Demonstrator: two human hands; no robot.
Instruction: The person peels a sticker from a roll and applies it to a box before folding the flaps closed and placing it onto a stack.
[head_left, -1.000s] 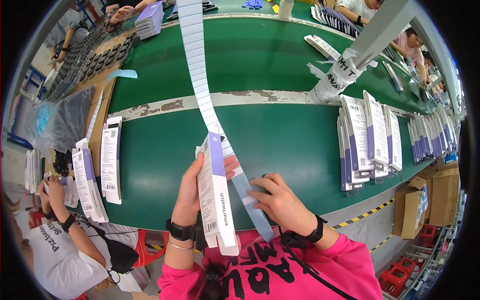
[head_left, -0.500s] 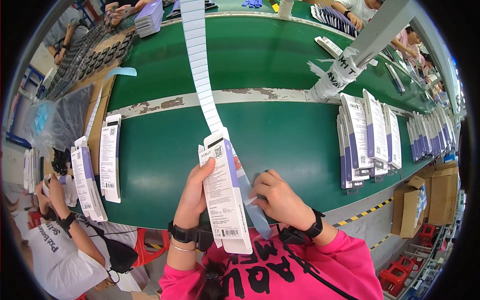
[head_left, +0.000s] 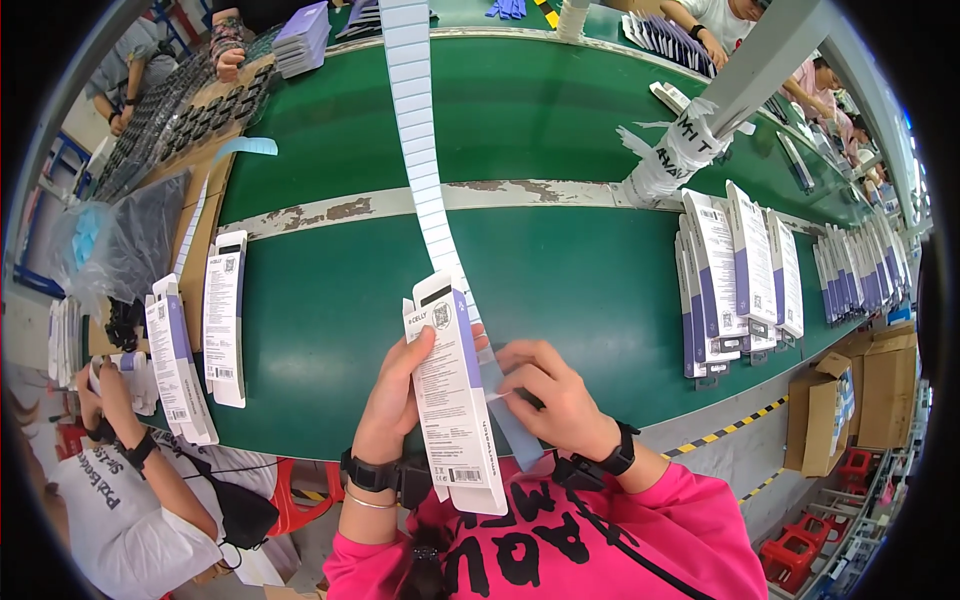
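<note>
My left hand (head_left: 388,400) grips a long white and purple carton (head_left: 455,405) upright, thumb on its printed face. The carton's top flaps stand open. A long strip of pale blue labels (head_left: 412,120) runs down from the far edge and passes behind the carton. Its bluish backing tail (head_left: 515,435) comes out to the right of the carton. My right hand (head_left: 555,400) is beside that tail, thumb and forefinger pinched at a small whitish piece, likely a label, near the carton's right edge. The fingertips partly hide it.
Two similar cartons (head_left: 225,320) stand to the left on the green table (head_left: 330,280). A stack of cartons (head_left: 715,270) is at the right, more beyond it. A wrapped metal post (head_left: 670,160) rises behind. A co-worker's hands (head_left: 105,395) are at left.
The carton and my left hand have shifted slightly right and toward me. The label strip has swung right. My right hand stays beside the backing tail, its fingers a little more raised.
</note>
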